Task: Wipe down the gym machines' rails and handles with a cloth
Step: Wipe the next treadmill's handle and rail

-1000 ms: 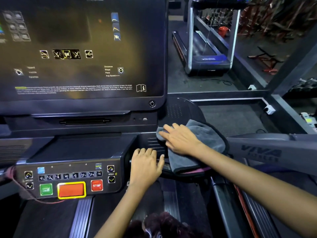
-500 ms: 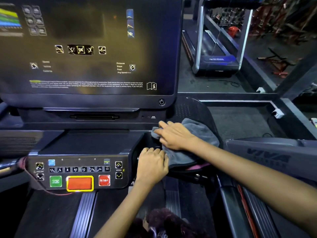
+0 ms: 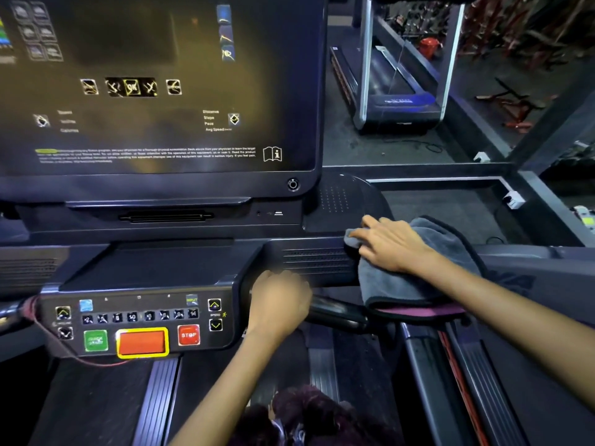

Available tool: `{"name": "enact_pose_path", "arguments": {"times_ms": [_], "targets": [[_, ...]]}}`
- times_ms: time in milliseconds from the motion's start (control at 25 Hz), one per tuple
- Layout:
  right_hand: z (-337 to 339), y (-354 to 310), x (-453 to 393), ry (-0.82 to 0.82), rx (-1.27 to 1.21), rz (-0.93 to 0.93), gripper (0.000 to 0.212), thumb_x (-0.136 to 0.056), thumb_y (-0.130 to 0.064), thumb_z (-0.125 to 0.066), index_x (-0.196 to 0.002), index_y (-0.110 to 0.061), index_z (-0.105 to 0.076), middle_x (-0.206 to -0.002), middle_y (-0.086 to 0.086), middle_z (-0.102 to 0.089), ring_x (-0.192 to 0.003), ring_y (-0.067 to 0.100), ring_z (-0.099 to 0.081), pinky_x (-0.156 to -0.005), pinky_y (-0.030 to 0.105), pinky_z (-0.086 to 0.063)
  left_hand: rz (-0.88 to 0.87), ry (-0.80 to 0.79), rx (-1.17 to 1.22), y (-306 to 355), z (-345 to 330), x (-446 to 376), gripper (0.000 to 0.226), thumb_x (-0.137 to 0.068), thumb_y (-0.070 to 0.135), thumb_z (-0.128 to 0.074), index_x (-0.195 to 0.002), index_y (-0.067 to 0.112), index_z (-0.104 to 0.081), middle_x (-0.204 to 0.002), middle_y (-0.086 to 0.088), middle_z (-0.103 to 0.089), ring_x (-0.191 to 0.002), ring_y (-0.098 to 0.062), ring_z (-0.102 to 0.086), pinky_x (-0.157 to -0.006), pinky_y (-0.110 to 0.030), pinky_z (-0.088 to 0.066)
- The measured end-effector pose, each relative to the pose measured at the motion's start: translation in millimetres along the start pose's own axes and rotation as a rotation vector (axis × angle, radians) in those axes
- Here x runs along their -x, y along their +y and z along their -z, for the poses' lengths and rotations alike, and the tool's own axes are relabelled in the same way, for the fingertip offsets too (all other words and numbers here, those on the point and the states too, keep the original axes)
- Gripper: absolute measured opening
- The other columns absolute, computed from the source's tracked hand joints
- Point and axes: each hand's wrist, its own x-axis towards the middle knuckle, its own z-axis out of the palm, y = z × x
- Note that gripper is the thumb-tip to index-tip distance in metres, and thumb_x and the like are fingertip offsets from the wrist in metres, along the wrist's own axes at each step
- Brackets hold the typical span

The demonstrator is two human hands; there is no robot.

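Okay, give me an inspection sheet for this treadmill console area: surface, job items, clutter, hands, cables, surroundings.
Surface: treadmill console, dark, vented.
Job's things: grey cloth draped over the console's right end; black handle below.
Clutter: nothing seen.
Hands: right hand presses flat on the cloth; left hand curls over the handle's inner end.
Cables: red cord by the button panel.
Surroundings: second treadmill beyond; floor socket.

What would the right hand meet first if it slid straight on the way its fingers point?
Probably the base of the screen: the right hand, flat on the cloth, points left and slightly away. Depth is unclear.
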Motion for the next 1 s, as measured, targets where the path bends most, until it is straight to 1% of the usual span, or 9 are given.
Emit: {"name": "enact_pose_path", "arguments": {"times_ms": [120,200,280,320,400,480,720,840,1000], "targets": [[-5.4,36.1,3.6,-0.040,-0.091,-0.180,0.034,-0.094,-0.031,-0.039,-0.126,-0.027,-0.050,-0.117,0.007,-0.046,-0.104,0.032,-0.054,-0.080,0.039,-0.042,0.043,-0.034,0.063,1.4,-0.6,-3.3,0.029,-0.077,0.034,-0.041,-0.069,0.014,-0.061,-0.074,-0.001,-0.066,-0.060,-0.019,-0.062,-0.065,-0.028,-0.049],[-5.2,44.8,0.9,-0.040,-0.242,-0.180,0.036,-0.092,-0.027,-0.041,-0.127,-0.029,-0.053,-0.117,0.006,-0.046,-0.107,0.031,-0.053,-0.084,0.039,-0.042,0.036,-0.038,0.070,1.6,-1.2,-11.7,0.033,-0.079,0.031,-0.051,-0.096,0.007,-0.065,-0.111,-0.009,-0.065,-0.098,-0.025,-0.064,-0.086,-0.036,-0.049],[-9.5,36.4,2.0,-0.001,-0.235,-0.140,0.036,-0.092,-0.027,-0.042,-0.127,-0.027,-0.053,-0.118,0.005,-0.044,-0.108,0.029,-0.050,-0.087,0.039,-0.042,-0.045,-0.143,0.135,4.4,4.1,-26.6,0.044,-0.086,0.027,-0.054,-0.122,0.002,-0.053,-0.139,-0.012,-0.045,-0.129,-0.027,-0.043,-0.110,-0.037,-0.028],[-13.2,29.8,3.5,0.022,-0.192,-0.131,0.035,-0.093,-0.028,-0.041,-0.126,-0.025,-0.053,-0.118,0.006,-0.043,-0.108,0.028,-0.048,-0.087,0.039,-0.041,-0.099,-0.153,0.162,6.9,6.7,-36.4,0.048,-0.089,0.027,-0.052,-0.130,0.003,-0.046,-0.146,-0.012,-0.036,-0.136,-0.026,-0.033,-0.115,-0.034,-0.018],[-18.2,21.8,5.2,0.045,-0.138,-0.141,0.033,-0.093,-0.029,-0.040,-0.123,-0.023,-0.053,-0.119,0.006,-0.042,-0.108,0.028,-0.046,-0.086,0.039,-0.040,-0.193,-0.122,0.162,15.1,10.1,-58.2,0.051,-0.094,0.029,-0.046,-0.138,0.005,-0.036,-0.153,-0.009,-0.023,-0.142,-0.021,-0.019,-0.117,-0.029,-0.003],[-17.1,22.7,-1.1,0.054,-0.153,-0.186,0.032,-0.093,-0.028,-0.040,-0.120,-0.023,-0.055,-0.119,0.006,-0.043,-0.108,0.028,-0.046,-0.086,0.040,-0.041,-0.237,-0.139,0.140,24.3,8.1,-82.5,0.053,-0.097,0.031,-0.040,-0.142,0.006,-0.030,-0.155,-0.008,-0.016,-0.144,-0.019,-0.011,-0.116,-0.027,0.001],[-24.2,29.8,-9.3,0.056,-0.198,-0.253,0.035,-0.094,-0.025,-0.041,-0.128,-0.023,-0.049,-0.125,0.007,-0.041,-0.110,0.030,-0.044,-0.090,0.043,-0.041,-0.176,-0.195,0.098,40.9,-11.4,-159.8,0.055,-0.099,0.034,-0.034,-0.144,0.004,-0.025,-0.156,-0.012,-0.014,-0.145,-0.024,-0.009,-0.116,-0.036,-0.004],[-22.2,33.8,-21.7,0.059,-0.200,-0.296,0.034,-0.094,-0.024,-0.041,-0.126,-0.022,-0.051,-0.124,0.008,-0.041,-0.111,0.031,-0.044,-0.090,0.044,-0.040,-0.111,-0.248,0.100,36.0,-27.8,-160.6,0.054,-0.099,0.037,-0.032,-0.144,0.007,-0.025,-0.155,-0.011,-0.017,-0.144,-0.023,-0.010,-0.116,-0.038,-0.006],[-13.8,46.6,-63.0,0.032,-0.298,-0.321,0.033,-0.093,-0.020,-0.044,-0.124,-0.023,-0.055,-0.125,0.009,-0.041,-0.113,0.033,-0.043,-0.092,0.046,-0.038,-0.109,-0.192,0.106,33.9,-36.8,-157.6,0.054,-0.098,0.037,-0.032,-0.143,0.008,-0.029,-0.154,-0.010,-0.023,-0.144,-0.023,-0.015,-0.116,-0.039,-0.010]]}}
